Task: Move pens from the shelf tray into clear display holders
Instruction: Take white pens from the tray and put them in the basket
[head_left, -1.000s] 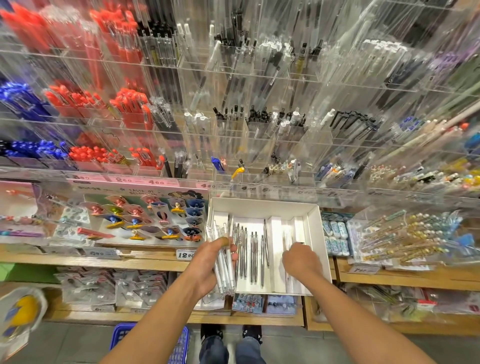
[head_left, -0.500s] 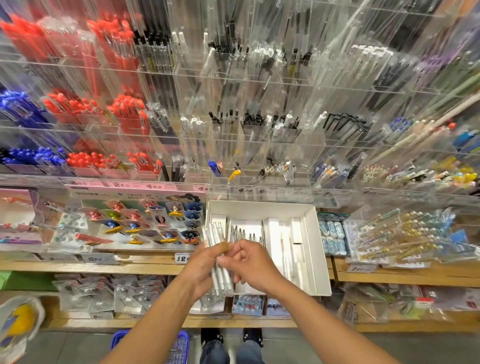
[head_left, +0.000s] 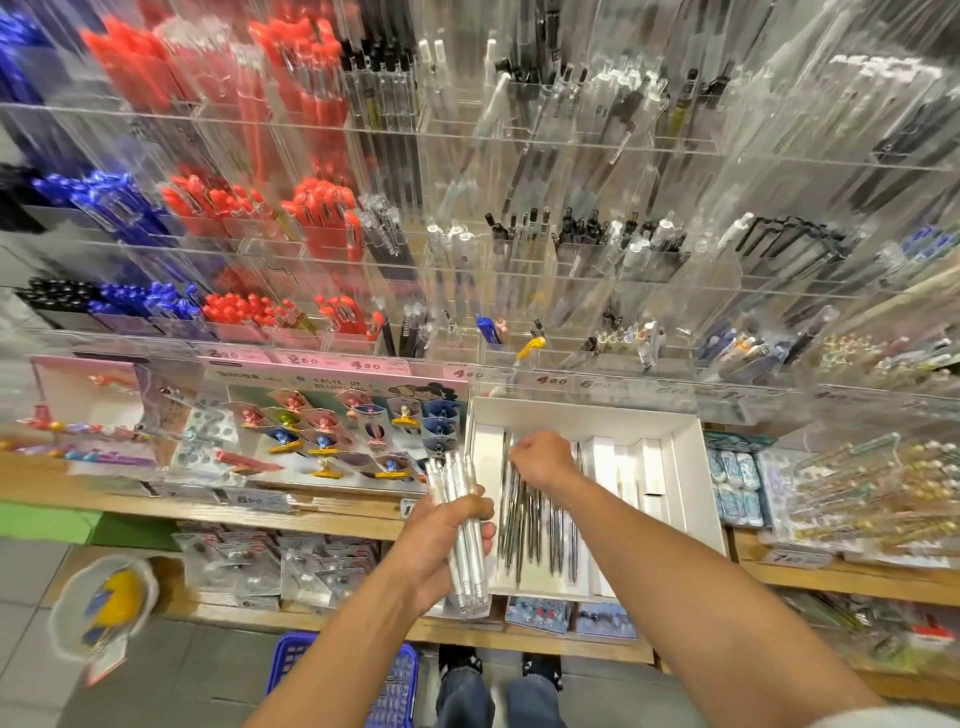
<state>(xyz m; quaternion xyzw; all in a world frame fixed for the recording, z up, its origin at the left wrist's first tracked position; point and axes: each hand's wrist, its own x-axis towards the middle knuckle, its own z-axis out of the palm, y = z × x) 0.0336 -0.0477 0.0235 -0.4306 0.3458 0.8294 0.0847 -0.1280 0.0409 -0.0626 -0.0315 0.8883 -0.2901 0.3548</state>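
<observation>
My left hand (head_left: 441, 540) grips a bundle of clear-barrelled pens (head_left: 465, 525), held upright just left of the white shelf tray (head_left: 688, 467). Several silvery pens (head_left: 540, 535) lie side by side in the tray's left section. My right hand (head_left: 540, 460) is inside the tray, its fingers curled down around the upper ends of those pens; the fingertips are hidden. Rows of clear display holders (head_left: 519, 260) full of pens rise on the wall above the tray.
Red pens (head_left: 322, 218) and blue pens (head_left: 119, 202) fill the left holders. A card display of small clips (head_left: 337, 436) stands left of the tray, packaged pens (head_left: 872, 499) to its right. A blue basket (head_left: 395, 686) sits on the floor by my feet.
My right hand left the bundle in my left hand and went back into the tray, now over its left section. The left hand still holds the bundle, slightly lower.
</observation>
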